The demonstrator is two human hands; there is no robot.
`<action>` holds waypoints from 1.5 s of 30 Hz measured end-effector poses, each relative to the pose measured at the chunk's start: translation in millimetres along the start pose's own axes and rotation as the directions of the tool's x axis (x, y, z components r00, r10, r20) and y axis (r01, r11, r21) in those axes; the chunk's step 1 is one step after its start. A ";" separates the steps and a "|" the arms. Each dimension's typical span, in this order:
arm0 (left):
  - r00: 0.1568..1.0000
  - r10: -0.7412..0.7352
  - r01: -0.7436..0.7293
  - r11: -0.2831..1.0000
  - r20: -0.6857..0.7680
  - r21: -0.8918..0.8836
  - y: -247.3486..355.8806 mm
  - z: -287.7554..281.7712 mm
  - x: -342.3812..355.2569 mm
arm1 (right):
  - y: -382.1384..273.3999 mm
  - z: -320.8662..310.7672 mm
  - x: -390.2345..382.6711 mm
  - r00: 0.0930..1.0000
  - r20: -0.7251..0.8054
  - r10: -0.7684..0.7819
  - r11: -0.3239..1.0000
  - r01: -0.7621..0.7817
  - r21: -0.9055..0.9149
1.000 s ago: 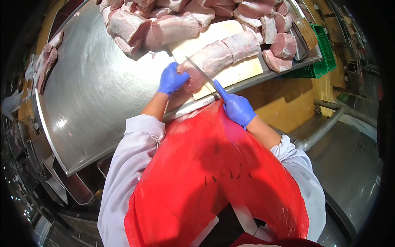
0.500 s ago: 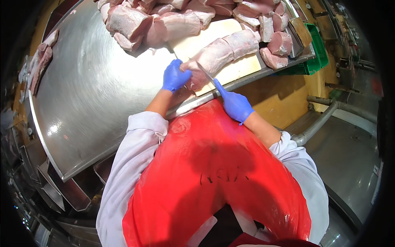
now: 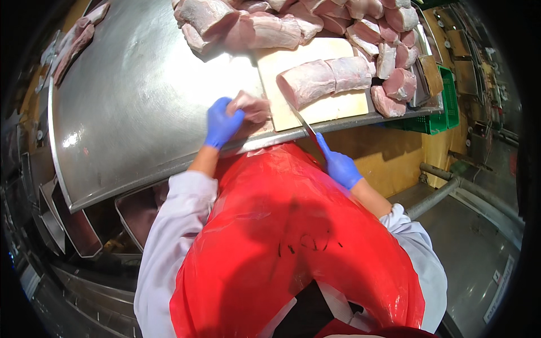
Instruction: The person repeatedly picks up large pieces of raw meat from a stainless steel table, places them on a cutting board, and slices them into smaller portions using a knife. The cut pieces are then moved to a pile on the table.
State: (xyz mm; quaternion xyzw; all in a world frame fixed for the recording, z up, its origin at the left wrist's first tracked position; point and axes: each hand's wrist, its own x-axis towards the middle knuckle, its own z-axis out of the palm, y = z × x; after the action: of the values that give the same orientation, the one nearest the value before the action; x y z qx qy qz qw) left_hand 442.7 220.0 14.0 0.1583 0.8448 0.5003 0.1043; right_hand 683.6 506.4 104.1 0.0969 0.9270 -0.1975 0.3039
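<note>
My left hand (image 3: 223,123) in a blue glove grips a cut piece of pink meat (image 3: 252,109) just left of the cream cutting board (image 3: 324,115), over the steel table's front. My right hand (image 3: 339,166), also gloved blue, is closed on a long knife (image 3: 302,120), index finger along it, its blade reaching over the board's front edge. On the board lies a long pale-pink loin (image 3: 307,83), its cut face toward the left, with a seam near its middle.
A large pile of meat pieces (image 3: 265,31) covers the back and right of the steel table (image 3: 129,112). More strips lie at the far left (image 3: 76,48). A green crate (image 3: 448,101) sits at right, steel trays (image 3: 135,217) below left. My red apron (image 3: 282,236) fills the foreground.
The end piece has come away from the loin and moved left with my left hand. My right hand with the knife has moved right and down. The view has shifted slightly.
</note>
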 end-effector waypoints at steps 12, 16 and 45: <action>0.988 -0.114 0.001 0.667 0.101 0.745 45.8 -111.7 -143.8 | 144.6 -36.6 -18.6 0.937 -0.322 -0.137 0.908 0.249 0.338; 0.951 0.177 -0.304 0.683 0.254 0.664 126.6 85.6 -28.0 | 157.6 -58.7 -0.6 0.896 -0.393 -0.208 0.886 0.342 0.311; 0.831 0.324 -0.507 0.776 0.452 0.376 179.5 284.4 146.3 | 266.9 -36.2 -82.1 0.855 -0.425 0.298 0.625 0.161 0.763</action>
State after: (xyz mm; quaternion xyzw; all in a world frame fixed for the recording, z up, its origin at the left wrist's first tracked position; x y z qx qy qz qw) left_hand 431.4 586.1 33.3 0.4542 0.8501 0.2469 0.1002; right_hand 810.0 758.0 98.2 0.3039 0.7904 -0.5316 -0.0195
